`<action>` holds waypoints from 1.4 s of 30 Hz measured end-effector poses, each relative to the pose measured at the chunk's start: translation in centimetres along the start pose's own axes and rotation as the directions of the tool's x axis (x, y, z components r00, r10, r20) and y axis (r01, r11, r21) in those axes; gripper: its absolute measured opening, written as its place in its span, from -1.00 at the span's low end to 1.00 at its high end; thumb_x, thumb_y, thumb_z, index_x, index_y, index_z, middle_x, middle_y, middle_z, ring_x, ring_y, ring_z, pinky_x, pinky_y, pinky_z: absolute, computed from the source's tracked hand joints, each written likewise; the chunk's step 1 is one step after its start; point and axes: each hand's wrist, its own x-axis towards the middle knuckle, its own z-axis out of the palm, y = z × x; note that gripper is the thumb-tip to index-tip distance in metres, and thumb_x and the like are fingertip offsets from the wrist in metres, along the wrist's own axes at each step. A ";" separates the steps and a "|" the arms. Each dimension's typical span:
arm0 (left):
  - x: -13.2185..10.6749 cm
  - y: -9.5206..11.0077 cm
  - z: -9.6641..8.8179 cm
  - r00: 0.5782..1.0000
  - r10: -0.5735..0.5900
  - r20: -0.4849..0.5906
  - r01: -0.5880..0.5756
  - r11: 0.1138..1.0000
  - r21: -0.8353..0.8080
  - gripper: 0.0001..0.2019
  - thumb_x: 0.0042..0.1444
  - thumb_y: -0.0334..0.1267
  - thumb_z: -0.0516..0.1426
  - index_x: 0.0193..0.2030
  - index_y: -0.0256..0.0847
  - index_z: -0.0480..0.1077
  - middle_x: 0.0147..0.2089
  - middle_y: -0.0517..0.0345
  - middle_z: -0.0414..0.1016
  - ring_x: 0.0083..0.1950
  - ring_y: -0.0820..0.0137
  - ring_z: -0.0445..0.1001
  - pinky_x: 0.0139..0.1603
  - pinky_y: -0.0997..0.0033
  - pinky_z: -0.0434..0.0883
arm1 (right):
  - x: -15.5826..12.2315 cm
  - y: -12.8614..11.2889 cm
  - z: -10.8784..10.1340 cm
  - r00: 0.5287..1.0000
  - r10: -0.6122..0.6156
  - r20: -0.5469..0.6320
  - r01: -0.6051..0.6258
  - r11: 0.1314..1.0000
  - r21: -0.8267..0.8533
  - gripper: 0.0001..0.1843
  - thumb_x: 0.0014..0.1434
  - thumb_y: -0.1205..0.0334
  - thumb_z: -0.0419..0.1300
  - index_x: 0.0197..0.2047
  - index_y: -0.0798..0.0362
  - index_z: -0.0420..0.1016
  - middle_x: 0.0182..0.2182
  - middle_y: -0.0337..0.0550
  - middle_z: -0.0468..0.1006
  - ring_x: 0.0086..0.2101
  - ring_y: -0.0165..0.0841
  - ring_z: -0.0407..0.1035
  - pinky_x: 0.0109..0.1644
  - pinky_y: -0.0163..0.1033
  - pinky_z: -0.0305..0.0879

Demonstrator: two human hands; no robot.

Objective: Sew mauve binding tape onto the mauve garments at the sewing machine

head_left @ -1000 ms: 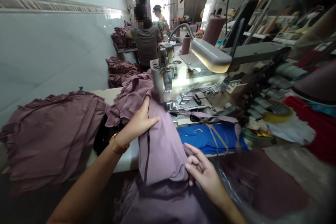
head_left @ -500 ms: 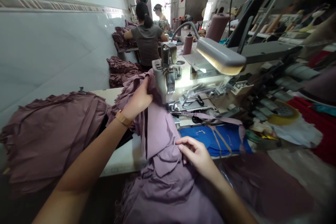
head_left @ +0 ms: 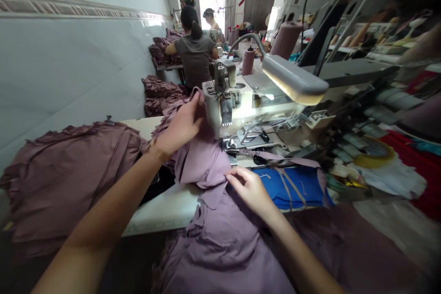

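Observation:
Mauve fabric (head_left: 206, 163) runs from beside the sewing machine (head_left: 248, 103) down over the table's front edge. My left hand (head_left: 184, 124) grips its upper part, close to the left side of the machine head, with the fingers closed round a fold. Lower down, my right hand (head_left: 248, 188) pinches the fabric's right edge between thumb and fingertips. A narrow mauve strip (head_left: 285, 158) lies across the machine bed toward the needle area. More of the same cloth hangs in folds below my hands.
A stack of mauve pieces (head_left: 69, 174) lies on the table (head_left: 165, 213) to the left. Blue cloth (head_left: 287, 186) is at the machine's front. The machine's lamp (head_left: 296, 78) reaches over it. A co-worker (head_left: 195, 53) sits ahead, near thread cones (head_left: 248, 60).
My left hand still holds the upper fabric, and the part between my hands has bunched up and shifted. My right hand has moved slightly up and left along its edge.

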 end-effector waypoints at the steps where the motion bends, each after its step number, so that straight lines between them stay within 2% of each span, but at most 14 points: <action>1: -2.2 0.7 -0.1 0.999 -0.033 -0.013 0.034 0.995 0.091 -0.54 0.18 -0.27 0.08 0.22 -0.29 0.26 0.16 -0.16 0.36 0.18 0.07 0.32 0.21 0.04 0.28 | -0.3 -0.1 0.0 1.000 -0.019 0.020 0.019 0.999 -0.038 -0.83 0.26 0.23 0.14 -0.32 0.05 0.52 -0.33 -0.15 0.57 -0.29 -0.31 0.44 -0.16 -0.27 0.30; 4: -9.1 2.0 0.4 0.980 -0.196 0.034 0.178 0.939 0.293 -0.67 0.17 -0.01 0.11 -0.18 -0.27 0.44 -0.17 -0.12 0.41 -0.02 0.01 0.36 0.03 -0.03 0.33 | -1.5 -0.6 0.0 0.994 -0.014 0.110 0.028 0.992 -0.121 -0.78 0.30 0.24 0.11 -0.37 0.04 0.50 -0.38 -0.19 0.53 -0.34 -0.34 0.41 -0.22 -0.29 0.27; 7: -13.1 1.9 0.5 0.950 -0.225 0.215 0.177 0.959 0.219 -0.75 0.16 -0.06 0.12 -0.37 -0.21 0.40 -0.26 -0.01 0.39 -0.14 0.12 0.37 -0.07 0.09 0.34 | -2.1 -1.3 0.3 0.985 0.006 0.175 0.016 0.992 -0.125 -0.76 0.29 0.24 0.11 -0.40 0.05 0.49 -0.42 -0.19 0.51 -0.35 -0.34 0.39 -0.22 -0.27 0.25; 10: -12.7 1.6 -1.1 0.944 -0.259 0.205 0.285 0.952 -0.111 -0.83 0.20 -0.16 0.06 -0.33 -0.17 0.35 -0.28 0.09 0.42 -0.18 0.24 0.38 -0.13 0.24 0.35 | -2.4 -1.9 0.3 0.987 0.033 0.160 -0.050 0.993 0.104 -0.79 0.26 0.19 0.15 -0.37 0.05 0.53 -0.37 -0.16 0.56 -0.31 -0.31 0.41 -0.16 -0.25 0.28; 13: -10.4 1.7 -3.3 0.901 -0.401 0.168 0.433 0.787 -0.439 -0.82 0.21 -0.08 0.06 -0.23 -0.14 0.32 -0.37 0.20 0.34 -0.35 0.37 0.34 -0.34 0.42 0.33 | -3.2 -1.6 -0.2 0.987 0.145 0.075 -0.163 0.887 0.432 -0.81 0.18 0.11 0.24 -0.32 0.06 0.57 -0.36 -0.15 0.57 -0.34 -0.33 0.41 -0.24 -0.28 0.29; 15: -9.1 2.0 -4.2 0.889 -0.425 0.172 0.449 0.731 -0.513 -0.79 0.17 -0.05 0.10 -0.23 -0.15 0.32 -0.39 0.21 0.31 -0.38 0.40 0.31 -0.39 0.47 0.29 | -3.9 -0.9 -0.5 0.970 0.238 0.052 -0.230 0.821 0.522 -0.78 0.12 0.08 0.30 -0.32 0.07 0.58 -0.41 -0.17 0.55 -0.43 -0.38 0.36 -0.35 -0.32 0.25; 19: -7.3 1.9 -3.7 0.912 -0.394 0.116 0.397 0.774 -0.493 -0.80 0.10 -0.08 0.15 -0.28 -0.16 0.34 -0.31 0.16 0.38 -0.25 0.34 0.38 -0.32 0.47 0.34 | -4.7 0.2 -0.7 0.945 0.300 0.132 -0.328 0.857 0.397 -0.78 0.14 0.10 0.28 -0.26 0.07 0.62 -0.37 -0.13 0.59 -0.38 -0.34 0.41 -0.27 -0.29 0.29; 24: -4.0 -0.7 -3.0 0.940 -0.337 -0.057 0.303 0.898 -0.318 -0.84 0.17 -0.13 0.08 -0.22 -0.15 0.37 -0.27 0.16 0.44 -0.19 0.31 0.43 -0.16 0.39 0.40 | -2.7 -0.3 -0.8 0.973 0.197 0.119 -0.222 0.939 0.263 -0.75 0.25 0.15 0.14 -0.14 0.04 0.62 -0.13 -0.07 0.62 -0.08 -0.21 0.45 0.06 -0.16 0.29; 27: -3.1 -1.6 -2.0 0.958 -0.212 -0.195 0.213 0.977 -0.017 -0.79 0.18 -0.24 0.05 -0.09 -0.22 0.39 -0.12 0.03 0.47 -0.04 0.20 0.43 0.06 0.18 0.38 | -0.8 -0.5 -0.5 0.977 0.187 0.101 -0.209 0.932 0.294 -0.73 0.22 0.14 0.16 -0.10 0.07 0.57 -0.29 -0.12 0.60 -0.27 -0.28 0.47 -0.13 -0.20 0.37; 29: -4.3 -0.7 -0.5 0.967 -0.082 -0.242 0.122 0.981 0.153 -0.73 0.17 -0.36 0.03 -0.01 -0.27 0.38 0.03 -0.10 0.43 0.12 0.09 0.35 0.20 0.01 0.28 | 0.2 -0.5 0.0 0.974 0.210 0.088 -0.227 0.908 0.352 -0.70 0.20 0.12 0.20 -0.06 0.10 0.51 -0.48 -0.26 0.48 -0.46 -0.37 0.41 -0.31 -0.27 0.34; 31: -6.9 1.1 1.8 0.985 0.070 -0.157 -0.043 0.984 0.171 -0.67 0.18 -0.46 -0.04 0.04 -0.24 0.38 0.07 -0.11 0.41 0.17 0.10 0.32 0.24 -0.02 0.26 | 0.8 -0.5 0.4 0.976 0.214 0.045 -0.215 0.902 0.374 -0.68 0.18 0.13 0.22 -0.04 0.11 0.46 -0.58 -0.37 0.36 -0.54 -0.41 0.36 -0.38 -0.31 0.30; 33: -9.9 3.1 4.2 0.966 0.251 0.067 -0.255 0.966 0.049 -0.66 0.22 -0.47 -0.08 0.04 -0.20 0.39 0.01 -0.07 0.46 0.09 0.16 0.38 0.17 0.06 0.35 | 1.1 -0.4 0.7 0.982 0.187 -0.034 -0.168 0.940 0.297 -0.70 0.19 0.15 0.21 -0.04 0.10 0.46 -0.58 -0.37 0.35 -0.53 -0.41 0.36 -0.37 -0.31 0.29; 37: -12.8 5.0 6.4 0.969 0.211 0.126 -0.215 0.976 0.017 -0.66 0.28 -0.42 -0.06 0.13 -0.26 0.36 0.08 -0.13 0.42 0.11 0.13 0.35 0.15 0.04 0.35 | 1.0 -0.5 0.6 0.989 0.080 -0.124 -0.083 0.996 -0.019 -0.75 0.24 0.19 0.17 -0.06 0.05 0.55 -0.42 -0.20 0.59 -0.41 -0.33 0.47 -0.22 -0.25 0.37; 42: -10.8 3.4 5.8 0.969 0.209 0.131 -0.209 0.978 -0.013 -0.68 0.30 -0.38 -0.04 0.10 -0.20 0.41 0.07 -0.08 0.43 0.11 0.15 0.35 0.16 0.05 0.36 | 0.9 -0.9 -0.1 0.993 -0.094 -0.078 0.068 0.954 -0.291 -0.70 0.33 0.19 0.07 0.00 -0.05 0.59 -0.06 -0.08 0.64 -0.10 -0.18 0.54 0.04 -0.14 0.38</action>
